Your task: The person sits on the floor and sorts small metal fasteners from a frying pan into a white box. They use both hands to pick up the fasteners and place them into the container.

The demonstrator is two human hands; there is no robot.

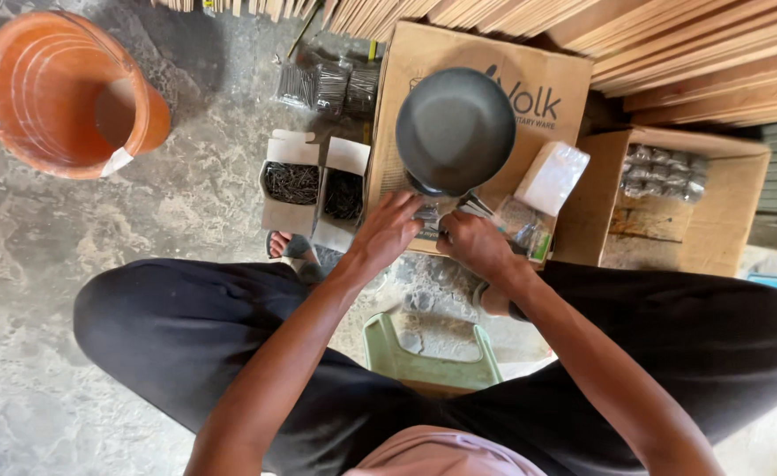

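A: Both hands meet just below the dark bowl (pixel 455 130), which sits on the flat carton (pixel 530 84). Why so low?

B: Judged: close to the lap for fine work. Left hand (pixel 387 231) and right hand (pixel 474 245) both curl, fingers pinched on a small clear packet (pixel 430 217) between them.

A: Nail boxes (pixel 313 189)?

B: Left of the bowl, open, within reach.

Left hand (pixel 388 231) and right hand (pixel 472 245) grip a small clear packet (pixel 431 220) below a dark bowl (pixel 455 130).
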